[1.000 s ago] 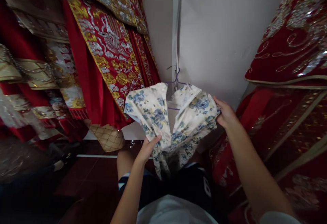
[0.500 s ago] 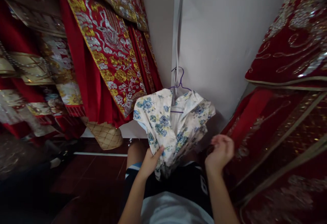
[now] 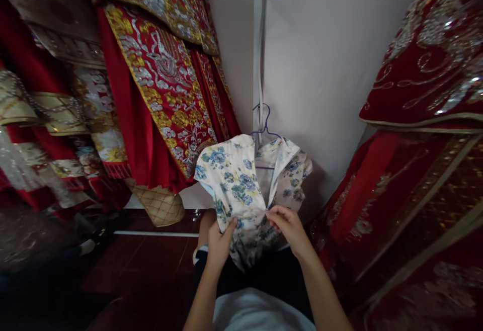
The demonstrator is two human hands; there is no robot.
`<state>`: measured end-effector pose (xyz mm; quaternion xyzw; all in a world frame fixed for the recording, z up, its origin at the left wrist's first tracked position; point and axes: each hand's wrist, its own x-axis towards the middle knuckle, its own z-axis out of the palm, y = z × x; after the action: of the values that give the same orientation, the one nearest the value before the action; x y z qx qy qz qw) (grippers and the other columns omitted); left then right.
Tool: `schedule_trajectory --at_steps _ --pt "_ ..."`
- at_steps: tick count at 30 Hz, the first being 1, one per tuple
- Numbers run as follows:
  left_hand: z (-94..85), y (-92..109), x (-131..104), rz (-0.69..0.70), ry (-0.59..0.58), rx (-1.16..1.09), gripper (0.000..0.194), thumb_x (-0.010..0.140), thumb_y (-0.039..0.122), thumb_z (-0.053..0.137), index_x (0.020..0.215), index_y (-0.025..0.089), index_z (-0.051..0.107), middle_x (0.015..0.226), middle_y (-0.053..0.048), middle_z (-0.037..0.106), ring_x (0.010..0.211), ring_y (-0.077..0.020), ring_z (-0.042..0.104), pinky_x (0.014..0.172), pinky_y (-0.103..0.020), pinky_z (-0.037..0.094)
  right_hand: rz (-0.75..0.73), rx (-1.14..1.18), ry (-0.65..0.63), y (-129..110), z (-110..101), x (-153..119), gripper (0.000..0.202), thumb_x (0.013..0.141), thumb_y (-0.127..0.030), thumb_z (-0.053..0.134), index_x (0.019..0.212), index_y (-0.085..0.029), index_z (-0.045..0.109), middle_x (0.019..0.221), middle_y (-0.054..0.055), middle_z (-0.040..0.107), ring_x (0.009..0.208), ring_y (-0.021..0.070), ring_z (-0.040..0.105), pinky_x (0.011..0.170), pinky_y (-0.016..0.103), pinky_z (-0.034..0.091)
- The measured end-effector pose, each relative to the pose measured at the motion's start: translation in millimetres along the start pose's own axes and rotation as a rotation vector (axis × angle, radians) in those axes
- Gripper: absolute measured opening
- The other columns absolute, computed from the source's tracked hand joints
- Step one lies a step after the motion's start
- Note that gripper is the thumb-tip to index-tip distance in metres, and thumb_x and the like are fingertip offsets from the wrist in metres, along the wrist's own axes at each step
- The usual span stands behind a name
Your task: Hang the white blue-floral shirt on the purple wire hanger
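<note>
A white dress-like garment (image 3: 241,182) with blue and yellow flowers hangs in front of me on a purple hanger (image 3: 266,119). My left hand (image 3: 221,243) is closed on its left side near the waist, thumb on the front of the cloth. At the bottom of the V-shaped neckline, my right hand (image 3: 285,223) pinches the front edge between thumb and fingers. The garment's lower part falls over my lap into shadow, so its hem cannot be made out.
A pale strap (image 3: 261,59) runs down the wall corner to the hanger. Red costumes with gold and silver embroidery (image 3: 166,79) hang at left, above a gold quilted piece (image 3: 160,208). More red beaded costumes (image 3: 411,79) crowd the right. Dark red tiles (image 3: 151,255) cover the floor.
My right hand has moved left from beside the garment and taken hold of its front edge at the neckline. The left hand keeps its hold on the cloth.
</note>
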<state>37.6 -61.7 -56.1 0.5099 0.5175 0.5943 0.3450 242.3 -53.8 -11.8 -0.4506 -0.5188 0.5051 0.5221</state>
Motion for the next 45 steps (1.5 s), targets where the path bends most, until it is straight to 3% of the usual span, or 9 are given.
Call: schedule_trajectory --at_steps 6,9,11,14,20,28,32,40,45 --pt "9.3 -4 -7 0.374 0.551 0.061 0.045 0.083 0.032 0.063 0.123 0.02 0.047 0.126 -0.012 0.052 0.116 -0.0243 0.054 0.099 -0.037 0.044 0.078 0.161 -0.035 -2 2 -5 0.032 0.072 -0.044 0.07 0.057 -0.018 0.057 0.052 -0.001 0.053 0.048 0.01 0.041 0.047 0.024 0.026" --pt "35.7 6 -18 0.539 0.266 0.205 0.037 0.085 0.024 0.06 0.12 0.021 0.048 0.124 -0.013 0.051 0.12 -0.0245 0.051 0.101 -0.038 0.042 0.151 0.219 -0.066 -1 5 -5 0.029 0.07 -0.041 0.07 0.057 -0.018 0.058 0.048 -0.002 0.052 0.044 0.0088 0.039 0.044 0.024 0.022" --pt "54.3 12 -21 0.518 -0.011 0.237 0.027 0.087 0.019 0.054 0.114 0.02 0.052 0.111 -0.011 0.057 0.109 -0.0229 0.056 0.095 -0.036 0.044 0.165 0.21 -0.098 -1 5 -6 0.027 0.069 -0.041 0.069 0.059 -0.018 0.06 0.045 -0.003 0.05 0.041 0.0079 0.037 0.043 0.023 0.02" --pt "71.1 17 -18 0.468 -0.179 0.21 0.008 0.089 0.018 0.046 0.093 0.021 0.052 0.087 -0.005 0.058 0.084 -0.0187 0.057 0.077 -0.03 0.046 0.157 0.118 -0.181 -4 4 -9 0.027 0.071 -0.04 0.068 0.058 -0.017 0.061 0.043 -0.002 0.053 0.037 0.0069 0.037 0.041 0.022 0.019" --pt "62.9 23 -17 0.492 -0.286 0.313 0.014 0.088 0.014 0.04 0.078 0.022 0.045 0.077 -0.002 0.051 0.072 -0.0166 0.051 0.066 -0.027 0.039 0.145 0.125 -0.144 -25 3 0 0.031 0.069 -0.045 0.069 0.068 -0.014 0.069 0.046 0.001 0.058 0.035 0.0057 0.037 0.036 0.02 0.017" --pt "50.5 22 -27 0.509 -0.471 0.599 0.017 0.09 0.012 0.04 0.081 0.023 0.049 0.084 -0.005 0.058 0.075 -0.0191 0.056 0.065 -0.029 0.038 -0.151 0.225 0.081 -125 8 96 0.018 0.066 -0.03 0.069 0.062 -0.013 0.065 0.046 0.0 0.055 0.036 0.0043 0.035 0.034 0.02 0.016" --pt "50.5 28 -12 0.453 -0.491 0.522 0.011 0.092 0.018 0.046 0.084 0.021 0.052 0.081 -0.004 0.061 0.075 -0.0177 0.058 0.067 -0.028 0.041 -0.231 0.169 0.041 -136 13 103 0.016 0.07 -0.03 0.06 0.067 -0.014 0.063 0.047 0.0 0.058 0.035 0.0056 0.039 0.035 0.019 0.022" --pt "62.0 131 72 0.678 -0.271 0.248 0.039 0.098 0.03 0.047 0.136 0.02 0.047 0.088 -0.002 0.065 0.075 -0.014 0.059 0.073 -0.026 0.046 -0.331 0.113 0.081 -123 -4 79 0.019 0.071 -0.036 0.06 0.067 -0.018 0.061 0.045 -0.003 0.055 0.035 0.0073 0.042 0.036 0.019 0.025" --pt "75.3 179 108 0.886 -0.34 0.437 0.018 0.096 0.028 0.052 0.096 0.016 0.065 0.08 -0.003 0.065 0.071 -0.0143 0.058 0.067 -0.025 0.043 -0.374 0.115 0.062 -120 -6 77 0.019 0.075 -0.038 0.061 0.069 -0.019 0.06 0.044 -0.005 0.051 0.037 0.0078 0.041 0.038 0.02 0.027"
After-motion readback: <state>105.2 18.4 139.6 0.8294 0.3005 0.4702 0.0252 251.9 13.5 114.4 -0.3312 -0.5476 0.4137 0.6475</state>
